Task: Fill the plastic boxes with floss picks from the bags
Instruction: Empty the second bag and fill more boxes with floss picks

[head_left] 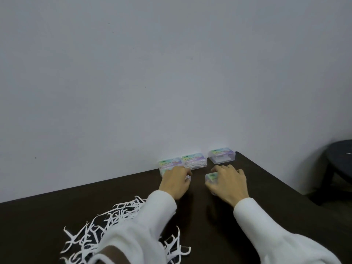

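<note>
Picks: loose white floss picks (106,223) lie heaped on the near left of the dark table (57,216), partly under the left sleeve (133,235); no bag is in view.
Far row: three clear boxes stand against the wall (171,73). The middle box (194,161) looks packed with white picks. The right box (222,156) shows only a thin white layer at its bottom, so it seems nearly unfilled.
Left box: the left box (167,164) is partly hidden by the left hand (175,181); its fill cannot be judged.
Left hand: it reaches to that box with fingers curled and something white shows at the fingertips. Whether it grasps picks, the box, or only touches cannot be told.
Right hand: the right hand (227,184) is curled over a fourth box (211,177), set nearer than the row, and appears to grasp it by its sides.
Progress: by these signs, one box is likely done, perhaps more. The held box and the right box seem to await picks, and the large heap suggests much is left.
Elsewhere: a dark round stool (341,159) stands at the far right, off the table.
</note>
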